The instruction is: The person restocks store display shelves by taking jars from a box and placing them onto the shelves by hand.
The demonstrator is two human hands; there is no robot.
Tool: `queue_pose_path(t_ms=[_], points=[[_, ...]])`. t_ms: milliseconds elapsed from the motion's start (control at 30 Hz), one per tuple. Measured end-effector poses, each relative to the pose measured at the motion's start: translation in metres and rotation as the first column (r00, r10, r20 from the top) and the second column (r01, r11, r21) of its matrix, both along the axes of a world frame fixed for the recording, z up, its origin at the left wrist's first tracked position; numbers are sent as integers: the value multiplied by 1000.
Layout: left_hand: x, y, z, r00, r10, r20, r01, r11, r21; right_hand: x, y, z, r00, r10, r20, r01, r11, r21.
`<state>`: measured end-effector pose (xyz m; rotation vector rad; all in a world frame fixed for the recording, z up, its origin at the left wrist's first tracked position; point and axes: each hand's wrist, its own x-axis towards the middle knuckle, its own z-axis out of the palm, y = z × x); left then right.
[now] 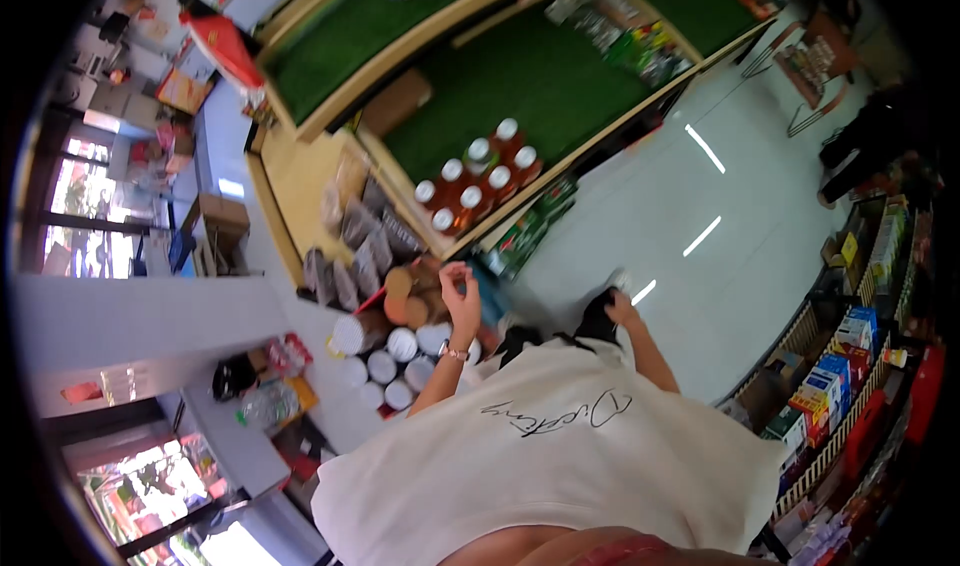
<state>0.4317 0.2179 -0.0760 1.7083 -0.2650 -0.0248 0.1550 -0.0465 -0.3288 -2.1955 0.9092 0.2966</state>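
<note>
My left hand (460,301), with a bracelet at the wrist, is raised with loosely bent fingers and a gap between thumb and fingers. Nothing shows in it. It hovers above large jars with brown lids (400,284) and a group of white-lidded containers (402,344) on the floor. Just beyond it, several amber jars with white caps (471,198) stand in rows on a green-lined display shelf (520,76). My right hand (622,309) hangs low beside my dark trouser leg (597,318), its fingers loose and no object visible in it.
Filled plastic bags (368,231) lie at the display's wooden corner. Green cartons (533,228) stand below its front edge. On the right runs a rack of boxed goods (820,396). A chair (812,66) and a dark-clothed person (868,131) are at the far right.
</note>
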Motion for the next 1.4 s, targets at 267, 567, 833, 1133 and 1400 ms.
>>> queue_pose_path(t_ms=[267,567,833,1133,1400], points=[[-67,-207,29,871,-491,6,491,871,12,-185,-93,20,754,-484,-443,613,761,212],[-124,-377,30,713,-700,53,686,711,154,-233,-192,-5,682,-662,-310,731,615,295],[-138,-456,17,649,-760,33,736,637,229,-187,-311,44,682,-730,-44,674,603,426],[-108,-622,-43,345,-909,-233,909,262,325,-120,-512,108,628,-688,364,686,710,159],[-59,-860,-14,149,-979,-140,875,65,479,-228,-590,43,539,-834,-117,836,547,-45]])
